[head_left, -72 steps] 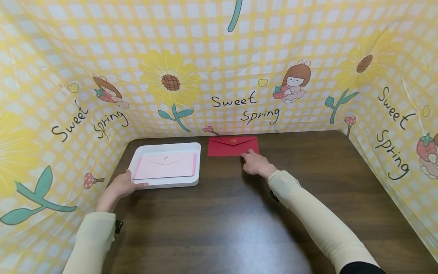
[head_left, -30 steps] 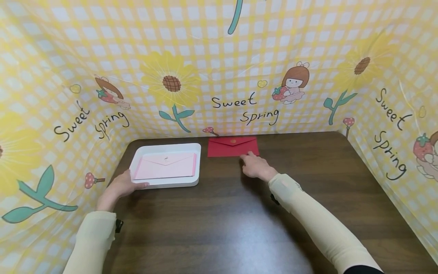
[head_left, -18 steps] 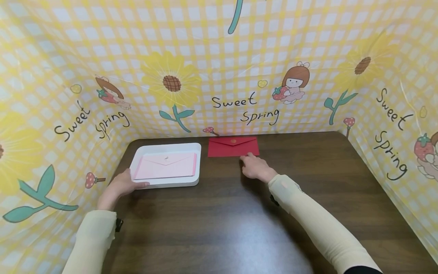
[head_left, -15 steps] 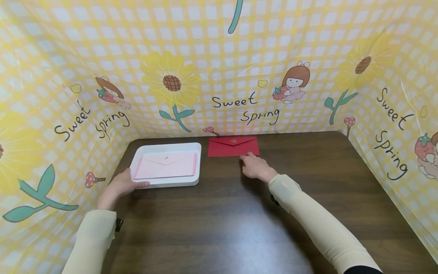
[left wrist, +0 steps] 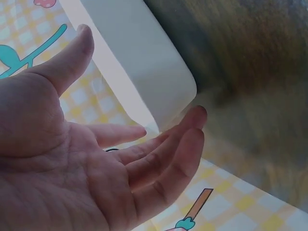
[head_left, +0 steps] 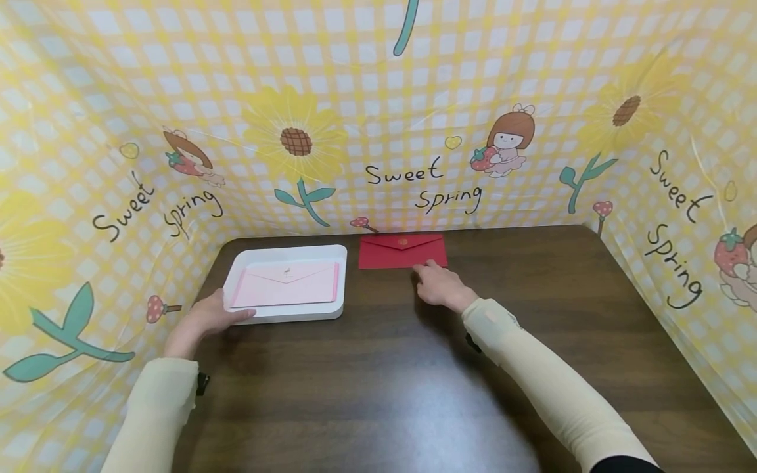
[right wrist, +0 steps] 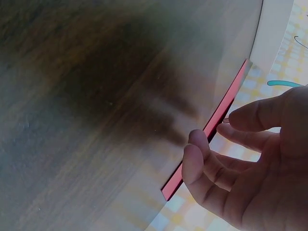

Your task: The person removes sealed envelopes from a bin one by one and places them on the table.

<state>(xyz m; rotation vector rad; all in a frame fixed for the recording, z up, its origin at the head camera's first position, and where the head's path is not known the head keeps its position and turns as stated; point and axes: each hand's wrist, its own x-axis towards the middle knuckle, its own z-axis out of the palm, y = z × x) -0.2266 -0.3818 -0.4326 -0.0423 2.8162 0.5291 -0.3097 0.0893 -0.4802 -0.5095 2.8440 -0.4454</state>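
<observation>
My left hand (head_left: 207, 315) is at the near-left corner of a white tray (head_left: 340, 311), thumb along its front wall. In the left wrist view, the fingers are loosely bent and spread, fingertips right at the tray's corner (left wrist: 173, 96). A pale pink envelope (head_left: 284, 289) with a darker pink edge lies flat in the tray. To the right, a red envelope (head_left: 384, 255) with a gold emblem on its flap lies flat on the table. My right hand (head_left: 440, 286) is at its near edge. In the right wrist view, relaxed fingertips overlap the red edge (right wrist: 228, 98), thumb apart.
Both envelopes are near the back of a dark brown wooden table (head_left: 355, 394). A yellow checked cloth (head_left: 378, 118) with flowers and lettering hangs round the back and sides. The tray is by the back-left corner, a narrow gap from the red envelope.
My left hand has shifted very slightly left at the tray's corner. The right hand stays at the red envelope's near edge, and both envelopes and the tray keep their places.
</observation>
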